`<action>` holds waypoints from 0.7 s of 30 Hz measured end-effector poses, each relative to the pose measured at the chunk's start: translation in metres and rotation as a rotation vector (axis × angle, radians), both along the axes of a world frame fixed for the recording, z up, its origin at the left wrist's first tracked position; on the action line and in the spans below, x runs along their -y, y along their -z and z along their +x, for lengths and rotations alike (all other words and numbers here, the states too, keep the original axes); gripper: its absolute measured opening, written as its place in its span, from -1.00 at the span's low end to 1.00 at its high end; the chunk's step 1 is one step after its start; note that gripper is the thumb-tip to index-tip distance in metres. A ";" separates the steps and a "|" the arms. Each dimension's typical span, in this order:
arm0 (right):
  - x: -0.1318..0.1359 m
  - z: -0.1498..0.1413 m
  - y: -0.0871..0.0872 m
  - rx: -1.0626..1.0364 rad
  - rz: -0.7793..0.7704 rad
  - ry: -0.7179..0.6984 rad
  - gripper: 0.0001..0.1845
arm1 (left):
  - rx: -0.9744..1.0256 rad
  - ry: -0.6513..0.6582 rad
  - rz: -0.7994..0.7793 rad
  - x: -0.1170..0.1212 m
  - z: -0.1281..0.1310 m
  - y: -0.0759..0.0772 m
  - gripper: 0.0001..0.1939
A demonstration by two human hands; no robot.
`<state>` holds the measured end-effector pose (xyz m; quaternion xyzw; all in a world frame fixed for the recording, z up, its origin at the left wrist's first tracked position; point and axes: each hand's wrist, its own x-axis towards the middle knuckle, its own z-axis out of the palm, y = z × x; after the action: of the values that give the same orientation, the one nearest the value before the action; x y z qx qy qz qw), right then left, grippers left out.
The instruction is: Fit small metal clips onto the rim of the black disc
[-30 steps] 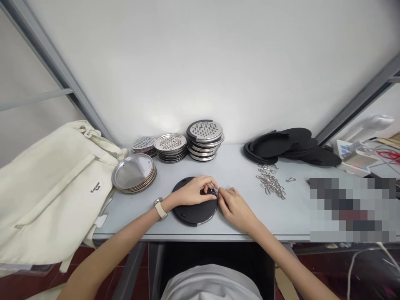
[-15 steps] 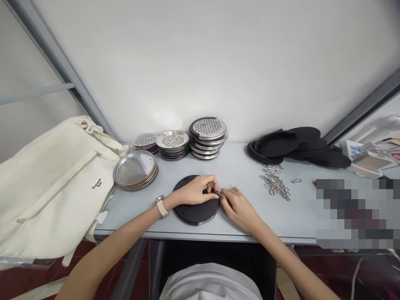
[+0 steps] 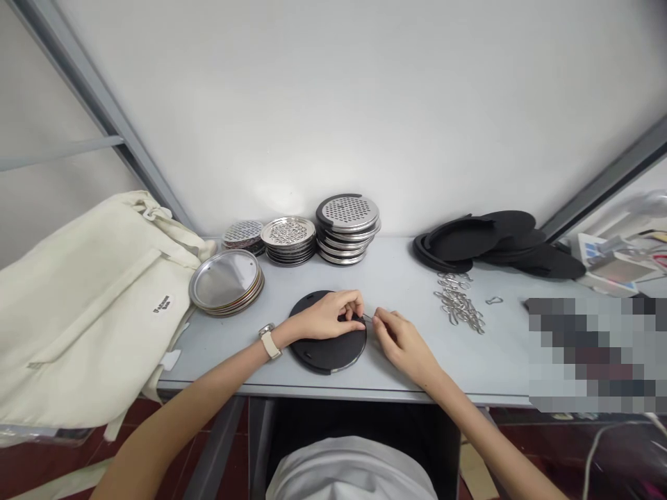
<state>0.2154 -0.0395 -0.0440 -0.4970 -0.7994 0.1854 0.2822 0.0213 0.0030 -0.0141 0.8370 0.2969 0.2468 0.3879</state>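
Note:
A black round disc point(image 3: 333, 355) with a thin metallic edge at its right lies flat near the table's front. Across its top rests my left hand point(image 3: 333, 314), closed, thumb and fingers pinched at the disc's right edge. Just right of it, my right hand point(image 3: 399, 338) is closed, its fingertips pinching a small thin metal clip point(image 3: 367, 317) that spans the short gap between the hands. Most of the clip is hidden by the fingers, so whether it is hooked to the disc cannot be seen.
Similar metal clips point(image 3: 461, 305) lie in a loose pile on the right. Behind them are black round covers point(image 3: 500, 236). Stacks of perforated metal discs point(image 3: 348, 212) stand by the wall, with plain metal discs point(image 3: 224, 278) further left. A cream bag point(image 3: 104, 305) leans at the left edge.
My right hand has shifted slightly right, away from the disc's edge, and more of the thin metal between the hands shows. My left hand and the disc stay put.

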 end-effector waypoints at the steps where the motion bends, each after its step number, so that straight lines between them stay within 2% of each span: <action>1: 0.000 0.000 0.000 -0.006 0.007 0.010 -0.68 | 0.000 0.001 0.000 0.000 0.000 0.000 -0.82; 9: -0.004 -0.008 0.005 0.162 0.116 -0.016 -0.72 | -0.009 -0.088 0.079 0.001 0.002 0.001 -0.78; 21: -0.007 -0.005 0.007 0.169 0.095 -0.083 -0.72 | -0.071 -0.129 0.149 0.004 0.000 0.000 -0.79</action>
<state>0.2108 -0.0325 -0.0514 -0.4636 -0.8481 0.1161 0.2289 0.0218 -0.0011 -0.0137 0.8510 0.3445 0.2628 0.2969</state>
